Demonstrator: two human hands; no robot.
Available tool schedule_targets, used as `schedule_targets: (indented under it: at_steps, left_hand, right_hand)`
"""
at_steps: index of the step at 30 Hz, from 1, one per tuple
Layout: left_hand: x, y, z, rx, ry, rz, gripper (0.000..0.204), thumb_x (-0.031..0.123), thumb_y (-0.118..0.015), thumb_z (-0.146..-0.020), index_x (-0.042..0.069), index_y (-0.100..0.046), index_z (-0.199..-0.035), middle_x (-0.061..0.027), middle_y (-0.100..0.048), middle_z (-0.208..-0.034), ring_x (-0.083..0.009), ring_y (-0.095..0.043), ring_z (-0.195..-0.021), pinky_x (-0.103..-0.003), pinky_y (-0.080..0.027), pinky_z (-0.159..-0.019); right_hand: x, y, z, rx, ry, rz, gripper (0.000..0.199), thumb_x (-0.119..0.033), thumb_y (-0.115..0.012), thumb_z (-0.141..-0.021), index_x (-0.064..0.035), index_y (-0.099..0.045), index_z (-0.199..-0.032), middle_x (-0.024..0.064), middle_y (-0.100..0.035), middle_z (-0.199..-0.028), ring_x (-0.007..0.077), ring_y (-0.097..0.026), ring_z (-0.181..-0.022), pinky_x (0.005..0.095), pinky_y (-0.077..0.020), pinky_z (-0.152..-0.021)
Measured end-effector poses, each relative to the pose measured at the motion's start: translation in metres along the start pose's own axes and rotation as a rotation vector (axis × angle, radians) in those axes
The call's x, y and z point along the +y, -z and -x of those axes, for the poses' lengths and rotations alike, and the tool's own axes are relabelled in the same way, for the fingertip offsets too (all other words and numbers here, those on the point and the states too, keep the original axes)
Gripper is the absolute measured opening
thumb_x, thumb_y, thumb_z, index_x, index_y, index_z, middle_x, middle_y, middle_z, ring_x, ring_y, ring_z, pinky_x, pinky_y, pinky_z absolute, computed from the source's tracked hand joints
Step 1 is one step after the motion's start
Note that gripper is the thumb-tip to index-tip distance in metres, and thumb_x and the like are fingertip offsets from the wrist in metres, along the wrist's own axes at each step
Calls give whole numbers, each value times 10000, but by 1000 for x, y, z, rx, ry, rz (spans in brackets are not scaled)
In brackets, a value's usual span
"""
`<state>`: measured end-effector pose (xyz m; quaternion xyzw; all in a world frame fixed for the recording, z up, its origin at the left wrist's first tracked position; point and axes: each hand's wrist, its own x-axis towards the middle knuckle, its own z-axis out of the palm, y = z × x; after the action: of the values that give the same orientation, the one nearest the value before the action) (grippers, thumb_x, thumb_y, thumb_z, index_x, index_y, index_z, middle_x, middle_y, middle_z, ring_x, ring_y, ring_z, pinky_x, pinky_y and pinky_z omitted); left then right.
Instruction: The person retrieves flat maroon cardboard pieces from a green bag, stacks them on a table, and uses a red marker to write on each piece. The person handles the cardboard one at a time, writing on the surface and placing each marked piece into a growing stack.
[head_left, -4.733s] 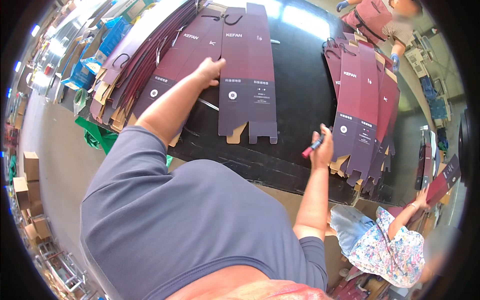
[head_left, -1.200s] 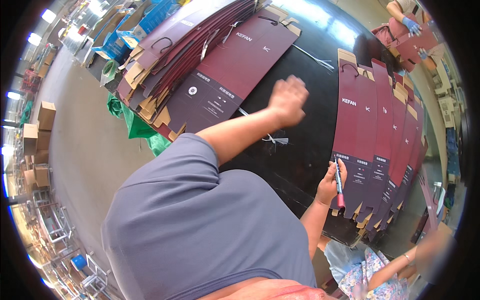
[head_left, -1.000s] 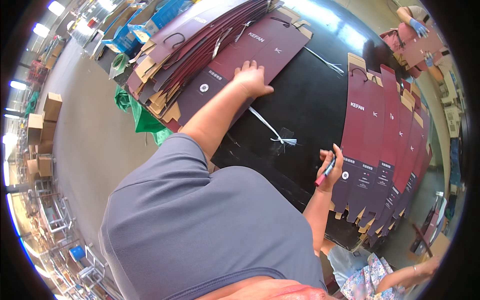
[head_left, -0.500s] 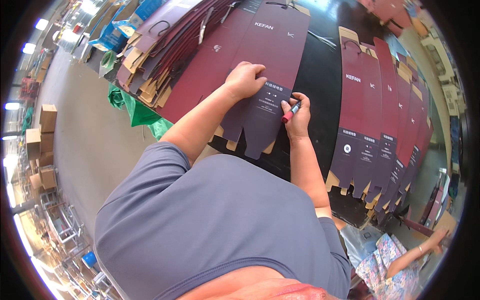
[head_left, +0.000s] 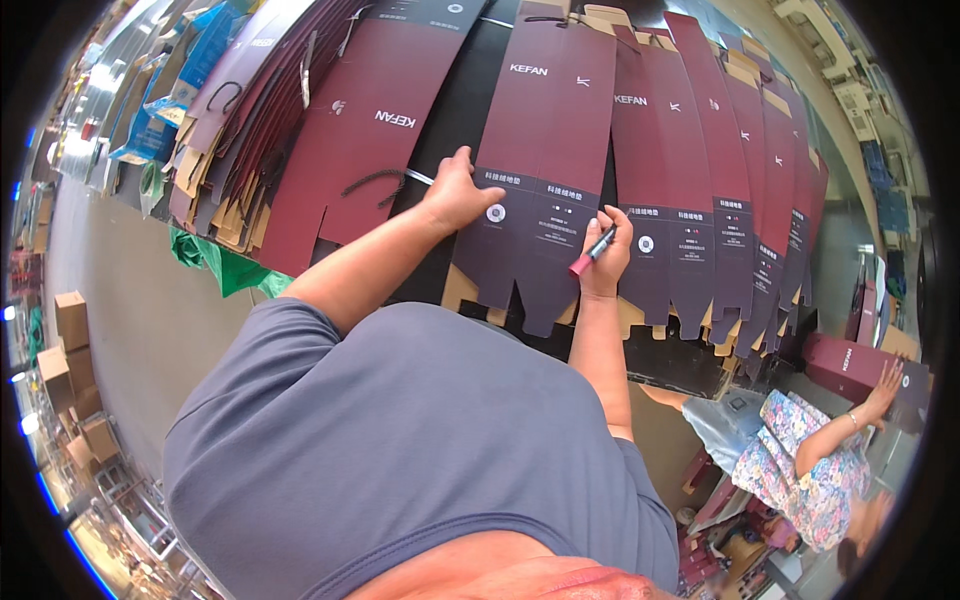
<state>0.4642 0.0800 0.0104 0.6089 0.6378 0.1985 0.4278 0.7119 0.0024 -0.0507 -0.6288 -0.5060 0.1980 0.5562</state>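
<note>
A flat folded carton point(head_left: 545, 130), maroon above and dark purple below with white print and a black cord at its top, lies on the black tabletop in front of me. At its left edge, my left hand point(head_left: 458, 198) rests with thumb and fingers apart, the thumb touching the printed face. My right hand point(head_left: 612, 245) is closed around a marker pen point(head_left: 597, 250) with a dark barrel and a pinkish-red end, beside the carton's right edge. Just right of that hand, several similar cartons point(head_left: 665, 150) lie fanned out and overlapping.
Another maroon carton point(head_left: 350, 130) lies on the left, by a thick stack of folded cartons point(head_left: 250, 120). Green plastic sheeting point(head_left: 215, 262) hangs below the table's left edge. At lower right, a co-worker in a floral top point(head_left: 790, 445) reaches to a maroon carton point(head_left: 850, 368).
The carton between my hands has moved right, beside the fanned row, uncovering another carton on the left. My left hand has spread its fingers. The marker stays in my right hand.
</note>
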Motion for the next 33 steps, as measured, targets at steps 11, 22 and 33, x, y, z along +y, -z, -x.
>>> schedule_targets:
  at_steps: [11,22,33]
  left_hand:
    - [16,13,5,-93,-95,-345,720,388,-703,-812,-10,-481,-1368,-207,-510,-1344,-345,-550,-1201,-398,-469,-995]
    - [0,-6,13,-33,-225,-216,774,251,-733,-831,-69,-352,-1424,-246,-413,-1406,-327,-542,-1181,-372,-478,-981]
    - [13,-2,13,-58,109,389,662,115,-679,-861,-67,-367,-1416,-214,-547,-1290,-254,-605,-1073,-324,-493,-928]
  right_hand:
    - [-6,8,-2,-100,165,-61,277,-153,-626,-956,17,-632,-1174,19,-638,-824,62,-551,-714,205,-449,-663]
    - [-2,6,0,2,-8,-61,107,-86,-659,-824,1,-657,-885,81,-651,-801,174,-625,-717,291,-504,-680]
    - [4,2,-3,15,1,4,158,-147,-636,-912,-6,-642,-983,48,-646,-820,122,-608,-734,250,-490,-700]
